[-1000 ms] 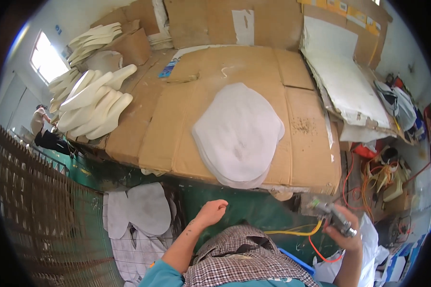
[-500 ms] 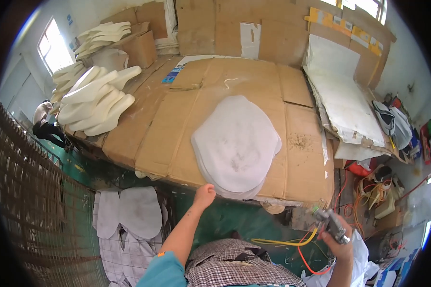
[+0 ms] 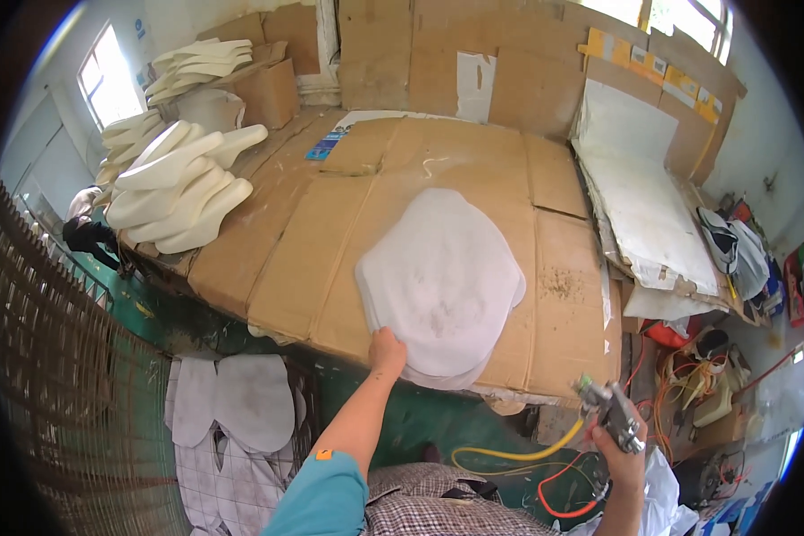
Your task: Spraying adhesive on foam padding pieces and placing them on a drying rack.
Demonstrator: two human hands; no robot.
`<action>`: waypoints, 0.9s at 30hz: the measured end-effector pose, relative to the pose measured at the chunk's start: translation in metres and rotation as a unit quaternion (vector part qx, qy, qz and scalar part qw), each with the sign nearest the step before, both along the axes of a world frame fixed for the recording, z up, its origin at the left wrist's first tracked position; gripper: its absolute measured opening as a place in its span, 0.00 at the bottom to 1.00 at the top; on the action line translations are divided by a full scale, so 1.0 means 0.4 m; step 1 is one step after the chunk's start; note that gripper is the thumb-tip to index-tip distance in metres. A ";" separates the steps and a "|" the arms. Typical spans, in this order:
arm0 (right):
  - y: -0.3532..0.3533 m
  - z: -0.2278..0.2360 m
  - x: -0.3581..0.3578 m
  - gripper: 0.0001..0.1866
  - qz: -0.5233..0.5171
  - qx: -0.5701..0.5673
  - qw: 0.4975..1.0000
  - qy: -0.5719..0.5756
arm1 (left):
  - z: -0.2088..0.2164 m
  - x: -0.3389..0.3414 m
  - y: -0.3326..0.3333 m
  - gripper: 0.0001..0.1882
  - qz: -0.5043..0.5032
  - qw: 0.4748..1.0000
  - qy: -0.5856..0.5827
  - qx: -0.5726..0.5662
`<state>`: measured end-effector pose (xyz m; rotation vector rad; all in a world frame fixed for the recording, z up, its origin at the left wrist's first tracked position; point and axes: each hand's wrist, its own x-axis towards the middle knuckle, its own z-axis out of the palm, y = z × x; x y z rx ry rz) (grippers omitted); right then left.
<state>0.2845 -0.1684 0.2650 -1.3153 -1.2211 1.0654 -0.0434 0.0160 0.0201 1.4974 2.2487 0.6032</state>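
Note:
A stack of pale grey, rounded fabric sheets (image 3: 442,277) lies near the front edge of a cardboard-covered table (image 3: 322,250). My left hand (image 3: 388,351) is closed at the stack's lower left edge, apparently pinching the rim of a sheet; how many layers it grips is hidden. Off the table's front right corner, my right hand (image 3: 623,451) is wrapped round a metal spray gun (image 3: 618,418) with a greenish nozzle. A yellow hose (image 3: 518,456) and an orange hose (image 3: 567,511) hang beside the gun.
Cream moulded foam pieces (image 3: 183,183) are piled at the table's left. More grey sheets (image 3: 255,402) rest on a wire rack (image 3: 71,384) at lower left. A white-covered panel (image 3: 648,201) stands at right, above tangled hoses (image 3: 688,371). Another person (image 3: 89,232) is far left.
My left hand has moved up onto the edge of the fabric stack. The right hand with the spray gun has shifted slightly down and left. The view has tilted a little.

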 end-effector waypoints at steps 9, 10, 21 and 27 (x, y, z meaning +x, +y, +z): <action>0.059 -0.023 -0.022 0.14 -0.017 0.036 0.999 0.013 | -0.017 0.013 0.045 0.07 0.015 0.997 -0.068 -0.033; 0.063 -0.022 -0.017 0.14 -0.014 0.035 0.999 0.015 | -0.039 0.001 0.048 0.06 0.030 0.996 -0.076 0.025; 0.041 -0.015 0.017 0.25 0.062 -0.021 0.998 0.023 | -0.068 0.016 0.023 0.18 0.207 0.699 -0.684 -0.009; 0.005 -0.029 0.058 0.26 -0.030 0.008 0.999 0.016 | -0.052 0.039 -0.013 0.16 0.184 0.712 -0.678 -0.012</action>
